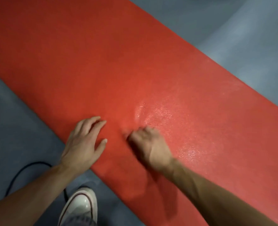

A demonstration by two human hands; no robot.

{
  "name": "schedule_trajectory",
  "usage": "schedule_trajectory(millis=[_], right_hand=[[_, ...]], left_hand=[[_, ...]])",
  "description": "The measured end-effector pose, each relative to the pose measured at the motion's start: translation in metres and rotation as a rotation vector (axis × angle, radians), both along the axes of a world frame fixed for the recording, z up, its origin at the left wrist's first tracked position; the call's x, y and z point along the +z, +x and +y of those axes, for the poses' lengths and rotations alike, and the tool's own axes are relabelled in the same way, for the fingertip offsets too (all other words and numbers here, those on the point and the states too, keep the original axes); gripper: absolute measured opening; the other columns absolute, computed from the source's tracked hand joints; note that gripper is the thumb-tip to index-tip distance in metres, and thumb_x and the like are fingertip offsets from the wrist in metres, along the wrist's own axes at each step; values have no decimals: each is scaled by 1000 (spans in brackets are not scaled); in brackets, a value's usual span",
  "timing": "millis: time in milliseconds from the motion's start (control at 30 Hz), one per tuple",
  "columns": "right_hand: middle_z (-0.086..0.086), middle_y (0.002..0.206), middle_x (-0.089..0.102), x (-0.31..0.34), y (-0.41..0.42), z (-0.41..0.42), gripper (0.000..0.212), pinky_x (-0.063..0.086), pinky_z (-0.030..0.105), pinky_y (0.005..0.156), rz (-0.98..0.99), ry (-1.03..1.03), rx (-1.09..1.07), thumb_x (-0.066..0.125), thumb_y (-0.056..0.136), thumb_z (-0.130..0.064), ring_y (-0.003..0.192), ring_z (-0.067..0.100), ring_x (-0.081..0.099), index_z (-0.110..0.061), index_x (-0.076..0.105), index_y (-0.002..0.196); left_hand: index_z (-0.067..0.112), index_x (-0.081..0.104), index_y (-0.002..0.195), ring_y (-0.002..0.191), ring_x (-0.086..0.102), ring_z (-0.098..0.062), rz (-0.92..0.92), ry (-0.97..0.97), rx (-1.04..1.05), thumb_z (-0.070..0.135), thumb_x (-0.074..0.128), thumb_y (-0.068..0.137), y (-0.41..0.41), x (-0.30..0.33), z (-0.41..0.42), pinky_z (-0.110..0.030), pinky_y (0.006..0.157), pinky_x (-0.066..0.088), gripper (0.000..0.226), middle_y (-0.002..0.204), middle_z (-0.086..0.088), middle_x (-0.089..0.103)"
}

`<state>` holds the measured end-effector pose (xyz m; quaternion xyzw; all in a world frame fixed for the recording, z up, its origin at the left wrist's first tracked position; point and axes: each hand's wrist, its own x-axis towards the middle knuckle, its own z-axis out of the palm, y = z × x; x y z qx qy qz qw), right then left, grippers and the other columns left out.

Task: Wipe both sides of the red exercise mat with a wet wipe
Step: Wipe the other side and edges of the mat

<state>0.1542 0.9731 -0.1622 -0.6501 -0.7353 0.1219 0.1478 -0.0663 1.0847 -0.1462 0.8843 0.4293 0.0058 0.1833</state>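
Red mat (118, 62) lies flat on the floor, its length running away up-left. Right hand (148, 144), blurred, fingers curled, wipe unseen so its grip is unclear; flat left hand (84, 141) steadies the near edge.

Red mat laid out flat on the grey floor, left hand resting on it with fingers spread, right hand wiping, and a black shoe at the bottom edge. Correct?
Not quite: the shoe is white, as the head view shows. The red mat, grey floor, left hand and blurred right hand match.
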Motion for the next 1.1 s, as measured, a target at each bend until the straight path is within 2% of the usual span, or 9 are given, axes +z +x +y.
schedule_trajectory(millis=[100,233,333,500,567,767,967,1033,1100], right_hand=[[-6,91,60,-3,-1,-12,16,39,38,74,-78,28,145,52,101,-29,85,21,52,-27,62,113],[1,80,65,1,83,21,10,29,35,65,-126,88,-377,57,101,-28,73,28,50,-20,60,95],[-2,67,49,1,85,24,18,29,34,65,-48,84,-637,53,104,-22,69,24,43,-17,50,87],[-3,84,59,-4,-1,13,11,41,39,70,-46,59,41,52,101,-22,77,22,47,-21,62,106],[-3,86,60,-3,23,34,12,38,38,69,-116,75,118,51,103,-29,81,24,51,-23,61,108],[11,70,57,-1,114,91,20,26,35,63,-61,120,-673,53,101,-25,68,29,45,-14,52,85],[-3,91,59,-12,-4,52,18,41,39,72,-83,82,199,51,100,-23,84,22,49,-23,59,116],[-2,90,60,-12,21,66,14,39,39,72,-120,115,209,49,101,-26,84,24,51,-25,57,112],[3,86,62,-14,66,88,8,38,41,68,-144,143,-53,53,99,-28,79,30,52,-23,60,101]], left_hand=[[15,53,144,133,43,-30,21,-9,42,53,47,87,-19,-1,-1,-54,106,45,69,148,-4,46],[14,49,148,136,39,-33,56,-33,92,61,45,87,-42,-6,1,-55,112,41,77,152,-7,42],[13,50,148,136,39,-33,44,-42,78,65,45,87,-49,-7,6,-56,112,41,80,152,-7,42],[18,52,147,132,42,-29,52,-16,64,78,40,87,-52,-11,12,-55,108,44,85,150,-2,45],[20,52,147,131,43,-29,56,-12,54,84,30,88,-55,-13,15,-54,107,45,89,150,0,45],[20,55,143,127,45,-29,60,20,51,78,47,81,-52,-14,21,-56,99,48,85,146,0,47],[21,59,136,122,47,-31,33,57,48,75,56,72,-51,-16,28,-56,97,47,83,139,0,50],[22,59,136,122,46,-30,31,54,49,76,57,72,-51,-17,28,-55,97,47,83,139,0,50],[23,58,136,123,46,-29,36,44,52,76,56,73,-51,-17,27,-55,98,47,83,139,1,49]])
